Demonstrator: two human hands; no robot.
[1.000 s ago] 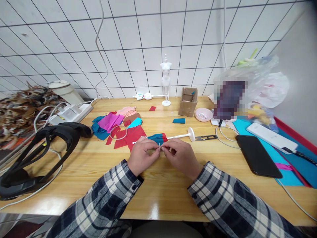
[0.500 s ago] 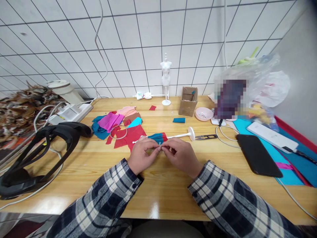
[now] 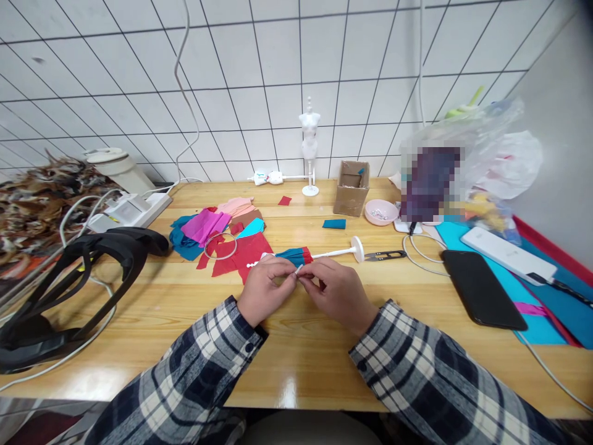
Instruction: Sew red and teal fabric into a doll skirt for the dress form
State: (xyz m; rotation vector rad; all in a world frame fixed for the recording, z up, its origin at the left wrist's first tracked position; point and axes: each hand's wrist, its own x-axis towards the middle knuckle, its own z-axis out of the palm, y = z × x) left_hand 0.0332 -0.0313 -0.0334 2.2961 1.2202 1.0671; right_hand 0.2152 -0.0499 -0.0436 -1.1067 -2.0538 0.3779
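Observation:
My left hand (image 3: 267,288) and my right hand (image 3: 339,293) meet over the table, thumbs and forefingers pinched together. Between the fingertips is a small thin white piece (image 3: 299,269), too small to name. Just behind my hands lies a miniature dress form wrapped in blue and red cloth (image 3: 296,254), its white stand (image 3: 356,249) pointing right. My left hand partly covers its upper end. Red cloth scraps (image 3: 254,250) lie left of it, and thread snips (image 3: 384,255) lie to the right of the stand.
A white dress form (image 3: 310,133) stands by the wall near a cardboard box (image 3: 351,191) and a pink bowl of beads (image 3: 381,213). Coloured cloth scraps (image 3: 206,227) and a metal hoop (image 3: 220,246) lie left; a black phone (image 3: 482,289) lies right. Black headgear (image 3: 92,259) sits far left.
The small white piece has tipped from nearly upright to a slant between my fingertips. My hands have otherwise barely moved, and the view has shifted slightly.

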